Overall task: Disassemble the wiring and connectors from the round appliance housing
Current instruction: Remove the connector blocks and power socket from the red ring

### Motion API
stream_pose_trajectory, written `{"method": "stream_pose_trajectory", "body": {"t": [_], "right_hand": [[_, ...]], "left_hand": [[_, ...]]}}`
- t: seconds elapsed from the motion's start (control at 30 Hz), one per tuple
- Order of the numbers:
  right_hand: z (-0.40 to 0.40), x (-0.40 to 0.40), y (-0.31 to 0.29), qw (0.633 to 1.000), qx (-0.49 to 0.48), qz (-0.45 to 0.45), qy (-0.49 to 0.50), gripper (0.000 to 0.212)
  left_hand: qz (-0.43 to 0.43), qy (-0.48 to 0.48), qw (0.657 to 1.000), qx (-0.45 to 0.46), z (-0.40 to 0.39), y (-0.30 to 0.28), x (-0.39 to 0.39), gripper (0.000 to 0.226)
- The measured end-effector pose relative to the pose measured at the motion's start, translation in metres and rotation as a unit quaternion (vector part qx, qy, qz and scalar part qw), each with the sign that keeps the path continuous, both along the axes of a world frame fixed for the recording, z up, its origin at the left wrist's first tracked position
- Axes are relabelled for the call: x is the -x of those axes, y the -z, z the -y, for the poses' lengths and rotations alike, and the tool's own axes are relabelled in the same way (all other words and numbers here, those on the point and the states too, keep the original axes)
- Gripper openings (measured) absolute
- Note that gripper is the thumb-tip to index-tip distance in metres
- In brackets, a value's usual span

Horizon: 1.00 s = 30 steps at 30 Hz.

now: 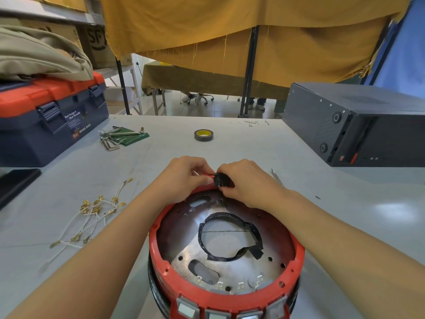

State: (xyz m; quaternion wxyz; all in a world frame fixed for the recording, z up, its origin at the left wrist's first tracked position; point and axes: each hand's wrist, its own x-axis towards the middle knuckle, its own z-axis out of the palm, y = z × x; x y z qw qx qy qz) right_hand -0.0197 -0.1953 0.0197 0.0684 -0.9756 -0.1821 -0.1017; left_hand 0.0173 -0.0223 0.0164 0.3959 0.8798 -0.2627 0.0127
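Grey table (230, 139): at twelve o'clock on round red plastic housing (158, 229), my left hand (184, 178) pinches red wire (208, 175), right hand (243, 183) clamps black connector (222, 179); next, pull apart.

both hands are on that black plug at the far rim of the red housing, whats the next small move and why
Probably pull the red wire end off the black plug. The left hand pinches the red piece right at the plug, the right hand grips the plug at the red housing rim, and the loose wires already lie on the table.
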Motion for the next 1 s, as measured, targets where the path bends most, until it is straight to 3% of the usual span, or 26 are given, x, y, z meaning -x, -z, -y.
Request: {"method": "stream_pose_trajectory", "body": {"t": [0.57, 0.7, 0.87, 1.0], "right_hand": [[-0.0004, 0.0021, -0.0009, 1.000, -0.027, -0.014, 0.005, 0.020], [0.0031, 0.0027, -0.0064, 0.972, -0.229, 0.044, 0.022, 0.021], [0.0016, 0.0038, -0.0050, 0.976, -0.214, 0.028, -0.022, 0.027], [0.0022, 0.0028, -0.0052, 0.967, -0.250, 0.044, -0.018, 0.036]], "left_hand": [[0.014, -0.002, 1.000, -0.005, -0.0008, 0.0007, 0.0010, 0.004], [0.017, 0.003, 1.000, -0.013, -0.0012, -0.0008, 0.0018, 0.008], [0.011, 0.019, 1.000, 0.007, -0.0008, -0.0024, 0.0033, 0.023], [-0.026, 0.024, 0.992, 0.123, -0.0015, -0.0043, 0.0054, 0.035]]}}
